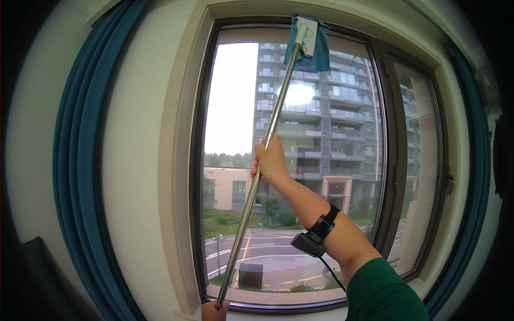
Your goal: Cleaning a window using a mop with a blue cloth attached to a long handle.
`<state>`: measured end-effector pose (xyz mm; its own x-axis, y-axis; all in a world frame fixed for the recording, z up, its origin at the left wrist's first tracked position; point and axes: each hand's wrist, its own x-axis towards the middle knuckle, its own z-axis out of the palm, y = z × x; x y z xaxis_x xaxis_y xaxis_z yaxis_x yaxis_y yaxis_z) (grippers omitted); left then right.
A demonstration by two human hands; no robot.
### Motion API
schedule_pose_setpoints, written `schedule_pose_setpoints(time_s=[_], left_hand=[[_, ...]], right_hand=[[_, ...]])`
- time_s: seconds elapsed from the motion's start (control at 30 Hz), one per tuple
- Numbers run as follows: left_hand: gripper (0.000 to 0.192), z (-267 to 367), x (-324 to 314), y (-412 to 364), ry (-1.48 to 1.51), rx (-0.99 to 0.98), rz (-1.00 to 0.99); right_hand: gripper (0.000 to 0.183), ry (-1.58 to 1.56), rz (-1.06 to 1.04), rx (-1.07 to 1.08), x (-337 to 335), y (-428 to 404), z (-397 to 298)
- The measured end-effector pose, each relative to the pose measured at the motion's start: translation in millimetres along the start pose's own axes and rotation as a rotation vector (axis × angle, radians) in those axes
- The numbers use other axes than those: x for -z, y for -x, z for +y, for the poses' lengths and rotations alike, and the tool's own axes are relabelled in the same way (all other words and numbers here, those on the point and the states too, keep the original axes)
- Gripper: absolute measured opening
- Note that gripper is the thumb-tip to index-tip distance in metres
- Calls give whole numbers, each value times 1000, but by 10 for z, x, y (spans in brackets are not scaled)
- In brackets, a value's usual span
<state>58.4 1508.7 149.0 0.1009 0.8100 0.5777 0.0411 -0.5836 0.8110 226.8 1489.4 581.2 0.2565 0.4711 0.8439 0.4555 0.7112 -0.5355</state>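
Note:
My right hand (271,158) is wrapped around the middle of a metal telescopic pole (249,200), in front of a large window pane (229,96). At the bottom edge of the view, my left hand (215,310) grips the pole's lower end. The pole leans up to the right and ends in a flat white mop head (310,39). A teal cloth (321,56) is draped around that head, which lies at the top of the pane by the upper frame. A black device is strapped to my right forearm, with a cable running down from it.
A brown window frame (395,160) divides the large pane from a narrower sash at the right, which has a handle (451,180). Teal curtains hang at the left (82,160) and right (476,160). A dark object (40,257) stands at the lower left.

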Motion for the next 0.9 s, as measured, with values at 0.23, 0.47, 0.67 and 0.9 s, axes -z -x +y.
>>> schedule_pose_setpoints(time_s=[0.23,0.47,0.67,0.9], left_hand=[[41,-110,172,106,123,147,50],[45,-486,273,183,208,232,127],[40,-487,610,265,313,485,-71],[36,-1135,1153,971,204,625,-373]], right_hand=[[33,74,-170,-30,-756,-21,57],[40,129,-331,-68,-1443,-101,127],[28,164,-312,-40,-1591,168,325],[55,146,-448,-175,-1678,1335,836]])
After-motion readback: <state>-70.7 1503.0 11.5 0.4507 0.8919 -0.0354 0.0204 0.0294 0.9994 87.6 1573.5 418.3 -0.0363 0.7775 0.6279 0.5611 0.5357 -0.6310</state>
